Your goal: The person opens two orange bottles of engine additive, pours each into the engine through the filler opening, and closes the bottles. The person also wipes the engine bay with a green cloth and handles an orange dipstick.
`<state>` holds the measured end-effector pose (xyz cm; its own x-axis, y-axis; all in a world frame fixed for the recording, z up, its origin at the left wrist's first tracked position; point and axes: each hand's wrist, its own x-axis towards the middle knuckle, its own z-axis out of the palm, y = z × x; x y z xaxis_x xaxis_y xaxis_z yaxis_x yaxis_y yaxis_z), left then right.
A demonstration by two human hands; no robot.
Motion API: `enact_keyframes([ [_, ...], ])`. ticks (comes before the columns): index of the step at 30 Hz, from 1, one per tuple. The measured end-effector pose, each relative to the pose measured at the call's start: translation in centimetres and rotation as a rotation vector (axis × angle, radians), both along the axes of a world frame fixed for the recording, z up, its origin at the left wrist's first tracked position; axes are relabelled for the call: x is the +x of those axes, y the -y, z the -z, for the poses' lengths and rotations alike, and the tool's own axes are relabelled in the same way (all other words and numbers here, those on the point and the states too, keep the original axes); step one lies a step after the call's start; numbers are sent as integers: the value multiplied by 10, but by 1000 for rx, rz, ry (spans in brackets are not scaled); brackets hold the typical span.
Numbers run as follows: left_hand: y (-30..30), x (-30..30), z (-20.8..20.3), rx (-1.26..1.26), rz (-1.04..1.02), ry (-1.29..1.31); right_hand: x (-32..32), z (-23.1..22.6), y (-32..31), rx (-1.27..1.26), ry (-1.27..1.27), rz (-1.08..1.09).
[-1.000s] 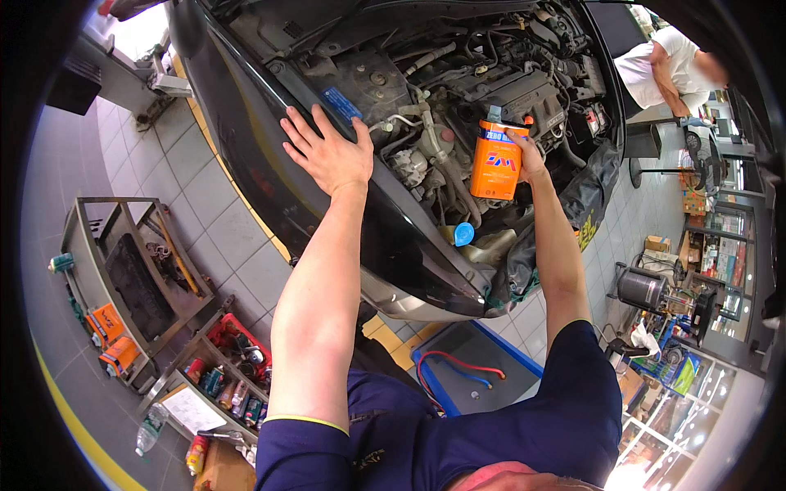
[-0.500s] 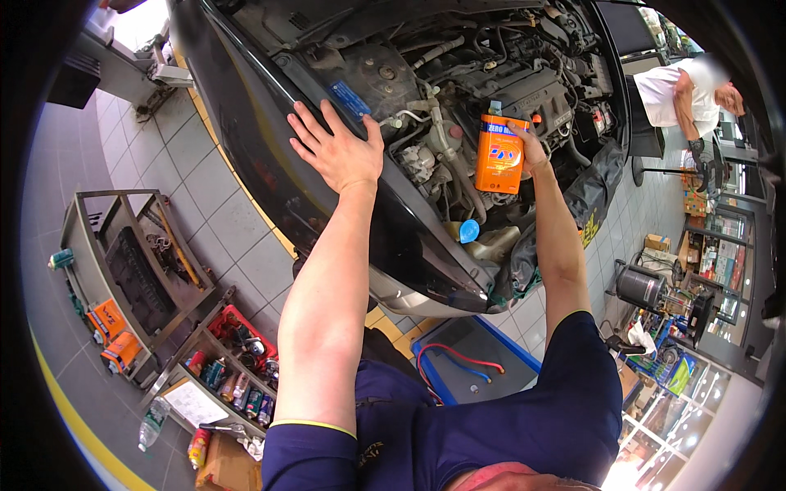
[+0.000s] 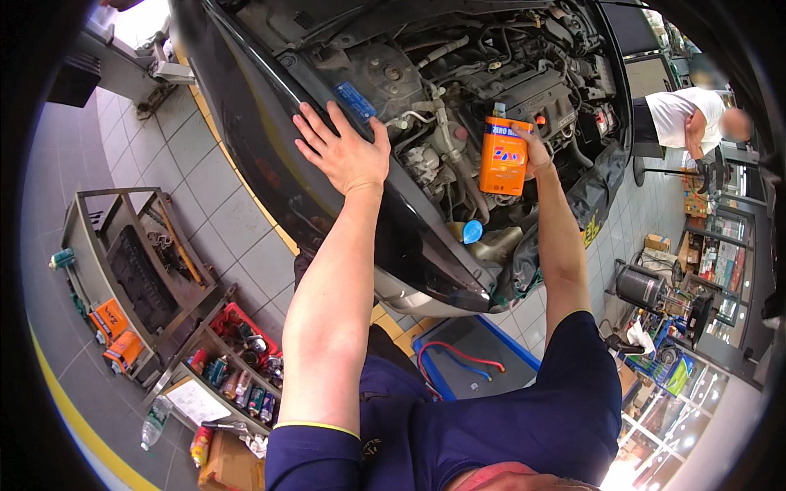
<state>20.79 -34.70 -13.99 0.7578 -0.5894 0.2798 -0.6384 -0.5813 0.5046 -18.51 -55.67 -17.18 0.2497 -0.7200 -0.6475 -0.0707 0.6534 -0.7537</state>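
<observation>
Nearest, the left hand (image 3: pixel 344 151) is lying spread flat on the car's dark front edge (image 3: pixel 409 245), while farther in the right hand (image 3: pixel 532 151) is gripping an orange bottle (image 3: pixel 503 155) held upright over the engine (image 3: pixel 491 74).

The open engine bay (image 3: pixel 458 74) lies far and centre, with the car's front edge (image 3: pixel 393 237) running nearer across it. The left hand (image 3: pixel 344 151) rests flat on that front edge, left of the bottle (image 3: pixel 503 155), which the right hand (image 3: pixel 536 151) holds upright over the engine. A funnel (image 3: pixel 472 231) sits just below the bottle, nearer. A tool cart (image 3: pixel 135 270) stands on the floor at left, with a parts tray (image 3: pixel 237 360) near it. A drain pan (image 3: pixel 467 360) lies on the floor beneath the car's front. A person (image 3: pixel 688 123) stands far right.
</observation>
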Motion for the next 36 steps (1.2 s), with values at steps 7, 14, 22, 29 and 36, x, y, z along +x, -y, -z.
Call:
enact_keyframes([
  [7, 0, 1, 1, -9, 8, -11, 0, -1, 0, 36, -18, -7],
  [14, 0, 1, 2, 16, 2, -6, 1, -5, -2, 39, -46, 11],
  [22, 0, 1, 2, 11, 0, 0, 0, -3, -1, 60, -5, -29],
  [29, 0, 1, 2, 4, -1, 2, -1, -4, 0, 65, -53, -29],
  [36, 0, 0, 2, 15, -4, 6, -2, -2, 1, 86, -4, -63],
])
